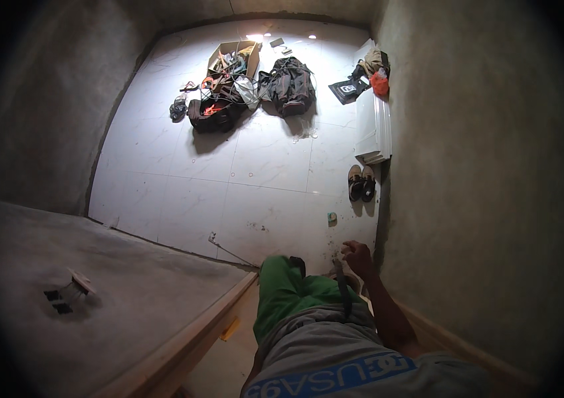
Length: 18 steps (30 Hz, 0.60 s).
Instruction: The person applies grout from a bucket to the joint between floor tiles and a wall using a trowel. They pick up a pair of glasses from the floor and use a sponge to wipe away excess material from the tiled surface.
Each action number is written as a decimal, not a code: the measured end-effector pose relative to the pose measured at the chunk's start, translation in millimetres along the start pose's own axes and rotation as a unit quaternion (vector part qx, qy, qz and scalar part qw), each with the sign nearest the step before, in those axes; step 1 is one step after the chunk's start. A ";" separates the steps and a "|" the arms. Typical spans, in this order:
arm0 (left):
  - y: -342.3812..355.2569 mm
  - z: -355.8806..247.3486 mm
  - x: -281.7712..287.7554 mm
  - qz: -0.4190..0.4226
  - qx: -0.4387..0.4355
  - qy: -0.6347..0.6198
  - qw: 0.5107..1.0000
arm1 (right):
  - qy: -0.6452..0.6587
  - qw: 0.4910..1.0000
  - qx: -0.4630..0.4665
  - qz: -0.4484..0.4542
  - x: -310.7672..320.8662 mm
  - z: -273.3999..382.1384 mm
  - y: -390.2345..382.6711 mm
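My right hand (pixel 358 257) hangs in front of my right hip, above the tiled floor (pixel 262 205). Its fingers are loosely bent and a little apart, with nothing visible in them. A dark strap (pixel 343 288) dangles from my waist just left of that hand. Beyond it on the tiles lies a small teal and yellow object (pixel 332 217), too small to name. My left hand is out of sight; only a bit of the upper arm shows beside my grey shirt. My legs, in green trousers (pixel 282 292), stand in a doorway.
Ahead are an open box of tools (pixel 235 60), an open dark bag (pixel 212 116) and a black backpack (pixel 290 86). Along the right wall are stacked white panels (pixel 373 129) and a pair of shoes (pixel 361 184). A wooden door frame (pixel 189 341) and thin metal rod (pixel 232 252) are left.
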<state>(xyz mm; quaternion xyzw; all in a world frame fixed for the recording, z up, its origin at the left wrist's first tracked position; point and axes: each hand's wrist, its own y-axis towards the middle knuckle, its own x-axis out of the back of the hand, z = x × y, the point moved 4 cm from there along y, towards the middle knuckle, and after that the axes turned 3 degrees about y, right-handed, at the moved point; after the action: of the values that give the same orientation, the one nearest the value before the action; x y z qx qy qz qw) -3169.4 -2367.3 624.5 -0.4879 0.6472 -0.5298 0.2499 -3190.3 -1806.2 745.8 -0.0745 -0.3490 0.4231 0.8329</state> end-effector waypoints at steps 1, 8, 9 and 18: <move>13.2 -28.7 -3.3 0.002 -0.019 0.014 1.000 | 0.064 0.998 -0.021 0.016 0.8 25.3 11.4; 139.1 -237.2 -56.1 0.030 -0.086 0.103 0.991 | 0.177 0.982 -0.070 0.009 11.6 84.3 151.8; 160.7 -265.2 -54.2 0.025 -0.092 0.122 0.988 | 0.175 0.982 -0.069 0.012 11.6 92.9 178.2; 321.5 -717.3 -97.2 -0.111 -0.430 0.676 0.588 | -0.097 0.964 -0.242 0.049 122.3 -131.3 284.6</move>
<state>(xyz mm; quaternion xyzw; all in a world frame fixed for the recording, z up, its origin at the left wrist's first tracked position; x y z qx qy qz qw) -3851.4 -1975.1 531.9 -0.1080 0.7231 -0.3903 -0.5595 -3242.8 -1511.6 592.0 -0.2491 -0.5160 0.3716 0.7305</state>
